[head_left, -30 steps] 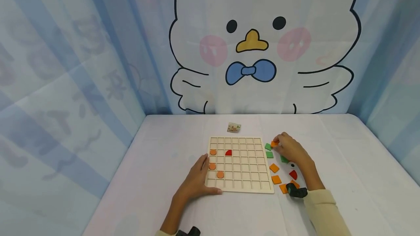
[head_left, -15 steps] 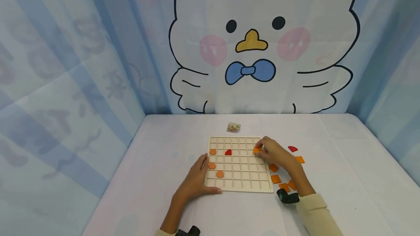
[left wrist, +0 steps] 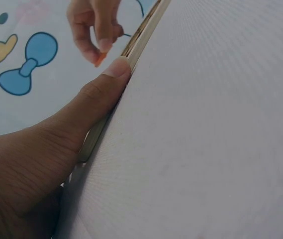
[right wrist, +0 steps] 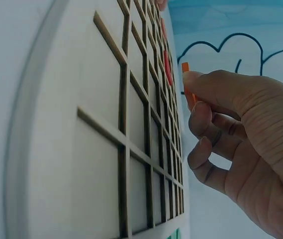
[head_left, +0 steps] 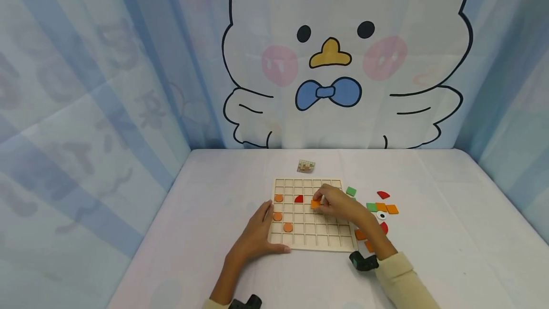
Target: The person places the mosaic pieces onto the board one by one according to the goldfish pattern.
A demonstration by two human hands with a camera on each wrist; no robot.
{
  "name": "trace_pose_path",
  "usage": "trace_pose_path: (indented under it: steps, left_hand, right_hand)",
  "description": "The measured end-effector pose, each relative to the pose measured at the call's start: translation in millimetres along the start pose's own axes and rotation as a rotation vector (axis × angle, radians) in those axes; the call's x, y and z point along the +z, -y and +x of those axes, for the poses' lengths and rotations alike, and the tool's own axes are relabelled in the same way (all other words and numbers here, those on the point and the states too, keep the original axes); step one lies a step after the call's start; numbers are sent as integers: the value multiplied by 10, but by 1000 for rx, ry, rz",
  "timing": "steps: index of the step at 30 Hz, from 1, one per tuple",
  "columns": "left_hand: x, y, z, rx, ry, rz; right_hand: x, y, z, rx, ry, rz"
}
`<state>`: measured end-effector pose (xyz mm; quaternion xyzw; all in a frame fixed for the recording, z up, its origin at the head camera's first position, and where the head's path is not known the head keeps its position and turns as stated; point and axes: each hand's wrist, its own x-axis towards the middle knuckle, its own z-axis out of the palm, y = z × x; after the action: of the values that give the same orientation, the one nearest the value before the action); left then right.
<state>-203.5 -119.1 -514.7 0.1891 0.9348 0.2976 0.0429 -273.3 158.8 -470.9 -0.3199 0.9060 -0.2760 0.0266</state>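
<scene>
A pale wooden grid board (head_left: 316,243) lies on the table, with several orange discs, one of them a disc (head_left: 288,227), and a red quarter-round piece (head_left: 299,199) in its cells. My left hand (head_left: 255,235) rests at the board's near left corner, fingers along the left side and the thumb against the front edge. Between thumb and fingertips, my right hand (head_left: 343,205) pinches an orange square tile (head_left: 315,203) over the board, right of the red piece. In the right wrist view this tile (right wrist: 185,69) appears edge-on, apart from the grid.
Right of the board lie green tiles (head_left: 351,191), orange tiles (head_left: 392,209), red pieces (head_left: 383,195) and a white round piece with a black dot (head_left: 381,215). The right forearm covers some of them. A small patterned packet (head_left: 306,166) lies behind the board.
My right hand has picked up the orange tile from among the pieces on the right and carried it leftward over the board. The left hand has stayed in place.
</scene>
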Motion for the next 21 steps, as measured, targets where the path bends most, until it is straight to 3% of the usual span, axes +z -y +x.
trace_pose_path:
  steps: [6, 14, 21]
  left_hand:
    - [20, 4, 2, -3, 4, -3]
    - [23, -4, 9, -7, -1, -15]
    - [12, -4, 14, -19, 3, -5]
  right_hand:
    - [116, 119, 46, -3, 43, 4]
    - [213, 221, 102, -80, 64, 16]
    - [234, 316, 113, -74, 96, 2]
